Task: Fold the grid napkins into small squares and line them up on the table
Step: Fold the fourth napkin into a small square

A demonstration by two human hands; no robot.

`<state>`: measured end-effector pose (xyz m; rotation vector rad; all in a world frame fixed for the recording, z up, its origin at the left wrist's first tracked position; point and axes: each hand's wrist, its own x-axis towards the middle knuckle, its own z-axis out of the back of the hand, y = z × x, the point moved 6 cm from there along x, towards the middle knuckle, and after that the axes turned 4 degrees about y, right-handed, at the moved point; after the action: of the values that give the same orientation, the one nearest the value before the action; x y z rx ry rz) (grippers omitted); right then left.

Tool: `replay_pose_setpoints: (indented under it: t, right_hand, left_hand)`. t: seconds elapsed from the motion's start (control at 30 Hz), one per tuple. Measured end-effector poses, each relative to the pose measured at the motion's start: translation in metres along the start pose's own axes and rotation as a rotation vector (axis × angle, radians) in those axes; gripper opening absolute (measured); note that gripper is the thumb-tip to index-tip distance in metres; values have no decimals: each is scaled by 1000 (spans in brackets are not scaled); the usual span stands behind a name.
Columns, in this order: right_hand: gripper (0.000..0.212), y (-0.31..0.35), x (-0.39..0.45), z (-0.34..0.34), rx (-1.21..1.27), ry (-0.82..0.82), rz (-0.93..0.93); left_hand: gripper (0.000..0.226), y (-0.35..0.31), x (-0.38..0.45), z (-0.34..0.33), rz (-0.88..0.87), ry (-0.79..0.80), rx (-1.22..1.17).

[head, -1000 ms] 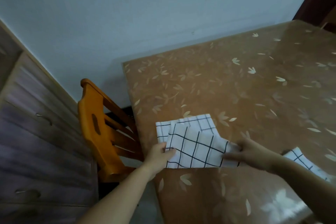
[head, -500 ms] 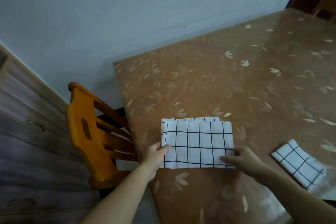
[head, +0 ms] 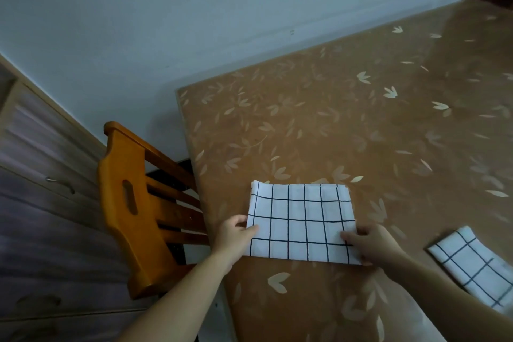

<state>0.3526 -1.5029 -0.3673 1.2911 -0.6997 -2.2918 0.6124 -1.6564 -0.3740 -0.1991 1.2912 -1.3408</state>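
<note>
the wall [head: 194, 8], pale and bare, fills the top of the view from nine o'clock round to one o'clock. below it the table [head: 347, 125] takes up the right half, brown with a pale leaf pattern under a glossy cover, its far left corner near the middle of the view. a wooden cabinet [head: 41, 216] with drawer handles runs down the left edge from nine to seven o'clock. between the cabinet and the table stands an orange wooden chair [head: 130, 203], its slatted back turned toward the table's left edge.

the napkin [head: 301, 219], white with a dark grid, lies flat on the table just below centre, folded into a wide rectangle with layered edges showing along its far side. a second napkin [head: 472, 264], already folded smaller, lies at four o'clock, well apart from the first and partly cut off by the right edge.

the left hand [head: 233, 236] grips the rectangle's left edge near its close corner, thumb on top and fingers [head: 251, 229] pinched on the cloth. the right hand [head: 372, 241] rests on the close right corner, its fingers [head: 348, 236] pressed down flat on the cloth; whether they curl under the edge, i cannot tell.
</note>
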Motion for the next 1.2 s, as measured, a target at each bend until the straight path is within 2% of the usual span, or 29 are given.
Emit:
replay_pose_setpoints:
  t: [0.1,0.27,0.37,0.4,0.47,0.5,0.57,0.67,0.77,0.87,0.93,1.0,1.07,1.1,1.2]
  right_hand:
    - [20,1,2,0,-25,-2,-11]
    - [25,5,3,1,-56,-15,-27]
    - [29,7,3,1,-88,-8,-11]
    - [28,7,4,1,-90,-8,-4]
    - [23,7,4,2,-84,-8,1]
    - [21,8,3,2,-81,-4,0]
    - [19,8,2,2,-72,3,-3]
    - [16,5,3,0,-39,-26,20]
    - [14,14,-3,9,-20,-241,177]
    - [32,34,-20,3,-271,-517,434]
    - [41,56,-31,-33,-423,-484,646]
    - [52,73,-31,-82,-532,-298,779]
    - [62,79,-23,-119,-593,-149,790]
    - [65,78,-16,-126,-603,-127,768]
    - [66,61,3,-119,-687,-186,733]
  left_hand:
    - [30,2,4,2,-23,-25,82]
    - [39,-9,-1,6,-160,-167,418]
    - [41,-21,-11,1,-477,-290,667]
    - [43,-23,-13,-9,-572,-252,731]
    - [49,-26,-15,-35,-653,-90,862]
    - [52,-22,-12,-46,-648,-28,940]
    - [53,-17,-8,-59,-668,-41,1064]
    - [60,-2,1,-63,-580,-52,1139]
    - [59,6,5,-64,-527,-42,1154]
    - [60,5,4,-65,-544,-31,1150]
    - [61,4,1,-64,-556,-26,1130]
    - [61,6,2,-66,-585,-29,1150]
    - [65,6,3,-67,-568,-26,1156]
    - [70,4,4,-67,-553,-39,1166]
    - [66,3,5,-66,-546,-77,1173]
